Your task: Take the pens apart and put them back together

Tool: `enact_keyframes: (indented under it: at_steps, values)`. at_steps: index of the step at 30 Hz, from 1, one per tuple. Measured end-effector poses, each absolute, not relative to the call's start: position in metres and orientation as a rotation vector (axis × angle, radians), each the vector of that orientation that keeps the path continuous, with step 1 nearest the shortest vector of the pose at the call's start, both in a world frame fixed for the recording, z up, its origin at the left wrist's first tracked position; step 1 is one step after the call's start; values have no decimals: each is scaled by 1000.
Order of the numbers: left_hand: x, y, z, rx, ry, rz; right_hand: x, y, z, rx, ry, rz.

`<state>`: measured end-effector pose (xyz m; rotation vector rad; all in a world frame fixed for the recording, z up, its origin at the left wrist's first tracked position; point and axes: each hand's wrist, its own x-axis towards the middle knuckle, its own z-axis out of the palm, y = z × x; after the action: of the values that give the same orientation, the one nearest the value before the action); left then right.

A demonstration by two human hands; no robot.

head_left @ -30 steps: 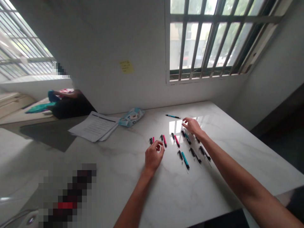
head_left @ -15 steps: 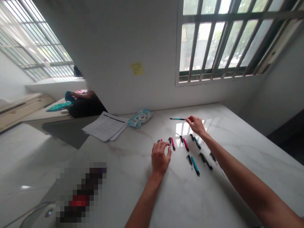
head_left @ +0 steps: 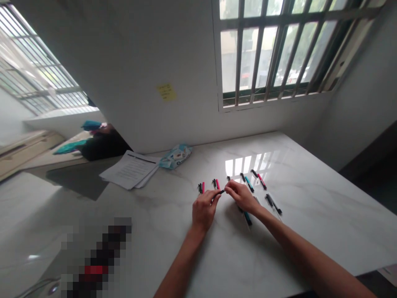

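My left hand (head_left: pixel 203 209) and my right hand (head_left: pixel 242 197) meet over the white marble table (head_left: pixel 310 215). Both pinch one thin dark pen (head_left: pixel 219 192) between their fingertips, just above the table. Around them several pens and caps lie in rows: a pink pen (head_left: pixel 203 187) and another pink pen (head_left: pixel 217 184) beyond my left fingers, a teal pen (head_left: pixel 249 184) and a pink pen (head_left: pixel 262 181) behind my right hand, a black pen (head_left: pixel 273 203) to its right, and a teal pen (head_left: pixel 247 218) partly under my right wrist.
A stack of printed papers (head_left: pixel 130 169) and a blue packet (head_left: pixel 175 156) lie at the back left by the wall. A yellow sticky note (head_left: pixel 166 92) hangs on the wall. A dark bag (head_left: pixel 99 142) sits further left. A barred window (head_left: pixel 273 49) is behind.
My right hand took the pen lying at the far side of the table and brought it back. It now meets my left hand, which has lifted to grip the same pen.
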<state>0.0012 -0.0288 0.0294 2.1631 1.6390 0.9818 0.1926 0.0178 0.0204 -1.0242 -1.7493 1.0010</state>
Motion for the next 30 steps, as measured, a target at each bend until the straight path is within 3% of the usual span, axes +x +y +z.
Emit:
enact_keyframes:
  at_steps: [9, 13, 17, 23, 30]
  values:
    - [-4, -26, 34, 2021, 1473, 957, 197, 22, 19, -905, -1562, 1236]
    - [-17, -23, 27, 1605, 1390, 1020, 199, 20, 22, -928, -1522, 1071]
    - [-32, -13, 28, 1321, 1353, 1248, 192, 9, 21, -969, -1857, 826]
    - [-37, -10, 33, 1342, 1397, 1328, 166, -8, 10, -991, -2302, 734]
    - [-25, -20, 31, 1462, 1452, 1277, 174, -9, 22, -1052, -2105, 684]
